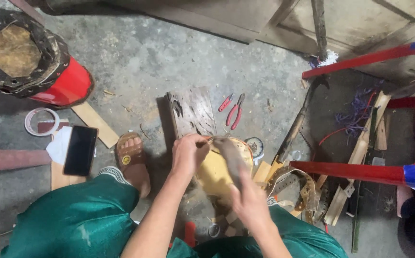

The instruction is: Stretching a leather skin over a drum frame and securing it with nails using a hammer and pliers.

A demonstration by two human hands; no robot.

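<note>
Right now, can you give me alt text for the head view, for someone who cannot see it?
Seen from above, a seated person's left hand steadies a small round yellow drum while the right hand, blurred, presses a tool to its rim. Red pliers, a phone and a red drum lie on the concrete floor.

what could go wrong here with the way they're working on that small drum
The left hand steadies the small drum while the blurred right hand works a tool close beside it; a slip might strike the left fingers. The sandalled foot sits near the work, exposed. The red-handled pliers and wood offcuts lying around could trip someone.
</note>
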